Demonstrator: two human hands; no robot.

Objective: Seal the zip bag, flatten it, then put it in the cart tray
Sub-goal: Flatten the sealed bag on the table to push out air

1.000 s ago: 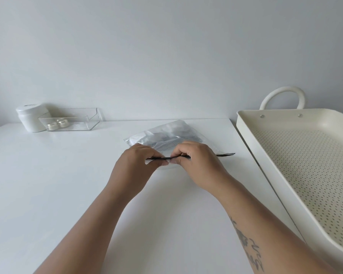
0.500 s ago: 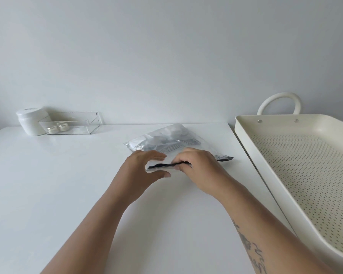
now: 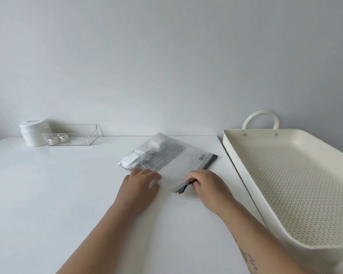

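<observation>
A clear zip bag [image 3: 166, 157] with a dark zip strip lies on the white table [image 3: 48, 194], holding white and striped contents at its far left end. My right hand [image 3: 204, 184] pinches the near end of the dark strip between thumb and fingers, lifting that corner slightly. My left hand [image 3: 140, 184] rests flat with fingers spread on the bag's near left edge. The cream perforated cart tray [image 3: 246, 175] stands to the right, nothing visible inside it.
A white jar [image 3: 33, 133] and a clear plastic box [image 3: 73, 135] holding two small pale objects stand at the table's back left by the wall. The tray has a looped handle [image 3: 260, 117] at its far end.
The hands, close together on the strip before, have moved apart. My left hand let go and now lies flat on the bag; my right hand keeps its pinch and has shifted right.
</observation>
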